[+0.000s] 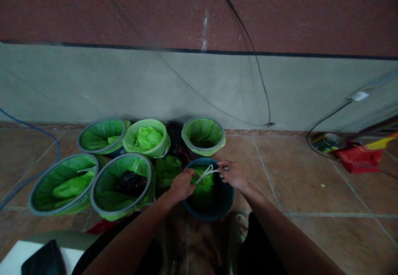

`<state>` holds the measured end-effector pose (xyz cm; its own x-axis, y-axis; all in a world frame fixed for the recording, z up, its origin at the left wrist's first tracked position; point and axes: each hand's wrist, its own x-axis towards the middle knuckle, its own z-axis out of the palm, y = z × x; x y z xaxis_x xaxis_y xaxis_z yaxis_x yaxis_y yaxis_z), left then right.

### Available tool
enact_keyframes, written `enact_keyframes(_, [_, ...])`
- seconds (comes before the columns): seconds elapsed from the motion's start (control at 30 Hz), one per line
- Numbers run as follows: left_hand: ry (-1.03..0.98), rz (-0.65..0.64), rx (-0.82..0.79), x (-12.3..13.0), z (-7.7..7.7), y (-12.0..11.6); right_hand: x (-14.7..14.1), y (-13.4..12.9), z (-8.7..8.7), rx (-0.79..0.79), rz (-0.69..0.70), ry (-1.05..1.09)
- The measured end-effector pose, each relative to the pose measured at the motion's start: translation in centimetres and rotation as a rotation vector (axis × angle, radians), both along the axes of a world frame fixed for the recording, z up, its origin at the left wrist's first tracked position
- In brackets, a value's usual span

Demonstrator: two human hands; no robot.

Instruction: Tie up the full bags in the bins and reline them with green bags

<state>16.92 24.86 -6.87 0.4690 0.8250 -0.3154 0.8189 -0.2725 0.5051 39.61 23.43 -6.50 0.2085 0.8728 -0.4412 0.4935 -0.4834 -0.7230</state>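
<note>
In front of my feet stands a dark blue bin (228, 202) with a green plastic bag (202, 194) inside it. A white drawstring (204, 174), looped like a bow, stretches across the bin's mouth above the bag. My left hand (183, 184) is closed at the bin's left rim, its fingers pinching the string's left end. On the other side, my right hand (232, 174) pinches the string's right end between thumb and fingers. Fingertips of the left hand are partly hidden.
To the left stand several green-lined bins, including a grey-rimmed bin (151, 183) holding a black bag (132, 182). Another lined bin (224, 136) stands by the wall. A blue hose (57, 150) lies far left; a red dustpan (359, 157) and a can (329, 143) are at right.
</note>
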Motion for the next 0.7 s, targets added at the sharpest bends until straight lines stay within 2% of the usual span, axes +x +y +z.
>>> enact_keyframes(0.1, [0.047,0.033,-0.057,0.3,0.1,-0.2,0.0,0.0,0.8,0.056,0.051,-0.108])
enact_keyframes(0.23, [0.021,0.010,-0.105,1.0,-0.8,-0.8,-1.4,-0.5,1.2,0.179,0.277,-0.268])
enact_keyframes(0.37, [-0.060,0.051,-0.227,2.1,-1.8,-0.9,-3.7,-2.0,0.0,0.247,0.551,-0.301])
enact_keyframes(0.43, [-0.135,0.074,-0.258,2.8,-1.9,-0.7,-4.4,-2.7,-0.9,0.218,0.631,-0.319])
enact_keyframes(0.57, [-0.376,0.130,-0.322,3.9,-1.2,0.0,-4.0,-3.0,-1.7,0.156,0.603,-0.282])
enact_keyframes(0.7, [-0.687,0.316,-0.407,4.3,0.3,0.6,-3.1,-2.0,-0.8,0.199,0.511,-0.051])
